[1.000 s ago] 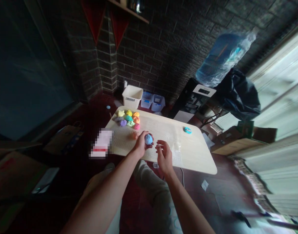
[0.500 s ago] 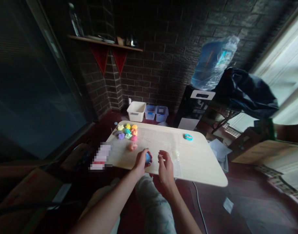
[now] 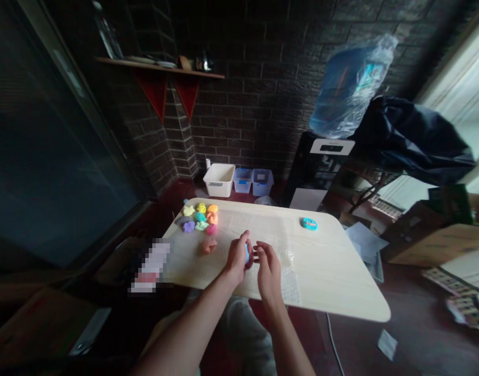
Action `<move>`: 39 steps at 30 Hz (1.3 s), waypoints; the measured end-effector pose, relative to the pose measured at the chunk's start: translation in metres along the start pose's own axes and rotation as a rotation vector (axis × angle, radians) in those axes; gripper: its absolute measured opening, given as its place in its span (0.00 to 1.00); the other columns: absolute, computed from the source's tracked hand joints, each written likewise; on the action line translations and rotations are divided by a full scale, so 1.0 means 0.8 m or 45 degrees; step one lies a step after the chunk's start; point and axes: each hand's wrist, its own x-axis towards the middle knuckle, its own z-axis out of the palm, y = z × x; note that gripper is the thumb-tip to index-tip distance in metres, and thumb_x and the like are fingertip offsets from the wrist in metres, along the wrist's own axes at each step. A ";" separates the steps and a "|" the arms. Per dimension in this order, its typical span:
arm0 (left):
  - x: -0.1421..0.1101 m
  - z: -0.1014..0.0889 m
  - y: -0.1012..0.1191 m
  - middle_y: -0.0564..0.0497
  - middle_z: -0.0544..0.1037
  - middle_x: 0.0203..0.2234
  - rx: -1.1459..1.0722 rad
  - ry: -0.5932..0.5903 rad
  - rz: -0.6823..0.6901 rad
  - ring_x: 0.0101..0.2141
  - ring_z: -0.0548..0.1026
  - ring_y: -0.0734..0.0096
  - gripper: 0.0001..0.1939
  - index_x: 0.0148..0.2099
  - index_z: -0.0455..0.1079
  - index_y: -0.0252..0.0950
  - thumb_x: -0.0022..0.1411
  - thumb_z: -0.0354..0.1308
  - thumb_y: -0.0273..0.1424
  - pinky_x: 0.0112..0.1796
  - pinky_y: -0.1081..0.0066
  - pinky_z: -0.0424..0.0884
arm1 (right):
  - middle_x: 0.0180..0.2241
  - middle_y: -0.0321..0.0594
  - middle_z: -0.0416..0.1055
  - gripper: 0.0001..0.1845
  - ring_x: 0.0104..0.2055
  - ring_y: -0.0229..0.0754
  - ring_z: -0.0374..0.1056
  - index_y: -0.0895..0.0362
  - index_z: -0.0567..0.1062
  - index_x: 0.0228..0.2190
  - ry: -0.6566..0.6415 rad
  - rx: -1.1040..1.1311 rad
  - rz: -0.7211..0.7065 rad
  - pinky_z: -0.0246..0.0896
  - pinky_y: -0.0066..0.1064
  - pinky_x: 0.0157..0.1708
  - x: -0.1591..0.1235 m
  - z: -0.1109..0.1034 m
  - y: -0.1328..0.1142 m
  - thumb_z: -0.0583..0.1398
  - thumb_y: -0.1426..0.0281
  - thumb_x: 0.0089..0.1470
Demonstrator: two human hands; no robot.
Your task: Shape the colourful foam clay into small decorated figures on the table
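Observation:
My left hand (image 3: pixel 238 258) is wrapped round a lump of blue modelling clay (image 3: pixel 247 254), held above the table; only a sliver of it shows between thumb and fingers. Close on its right is my right hand (image 3: pixel 269 266), fingers apart and slightly curled, nothing visible in them. Its fingertips come very near the blue lump; I cannot tell whether they touch. A salmon-coloured clay lump (image 3: pixel 209 245) lies on the table left of my hands. Farther left sits a cluster of several coloured lumps, among them a purple one (image 3: pixel 189 226) and a yellow one (image 3: pixel 201 208).
The pale table (image 3: pixel 341 271) carries a transparent gridded sheet (image 3: pixel 239 216) and a turquoise round object (image 3: pixel 309 224). Behind the table are a white bin (image 3: pixel 219 183), two bluish tubs (image 3: pixel 262 183) and a water dispenser (image 3: pixel 315 167). A cardboard box (image 3: pixel 431 245) stands at the right.
My left hand has turned, hiding more of the blue clay, and the gap between my hands has narrowed. The camera view has tilted up, bringing the wall shelf into sight.

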 end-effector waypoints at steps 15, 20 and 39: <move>0.068 -0.036 0.008 0.46 0.81 0.41 -0.135 -0.396 0.007 0.41 0.78 0.65 0.16 0.46 0.79 0.36 0.55 0.71 0.32 0.41 0.72 0.73 | 0.54 0.49 0.78 0.19 0.55 0.54 0.75 0.52 0.78 0.53 0.017 0.016 -0.043 0.71 0.48 0.54 0.055 0.022 0.042 0.65 0.60 0.62; 0.055 -0.050 0.036 0.45 0.82 0.35 0.023 -0.463 0.248 0.39 0.78 0.63 0.16 0.46 0.82 0.32 0.58 0.71 0.35 0.42 0.69 0.72 | 0.45 0.46 0.81 0.16 0.44 0.50 0.77 0.52 0.80 0.48 -0.063 0.079 -0.063 0.74 0.43 0.44 0.054 0.032 0.006 0.66 0.59 0.60; 0.042 -0.074 0.049 0.43 0.84 0.35 0.242 -0.432 0.300 0.33 0.79 0.63 0.12 0.44 0.85 0.35 0.59 0.68 0.34 0.30 0.71 0.73 | 0.27 0.37 0.72 0.14 0.25 0.39 0.67 0.54 0.78 0.39 -0.193 0.112 0.032 0.65 0.30 0.23 0.025 0.041 0.019 0.62 0.56 0.64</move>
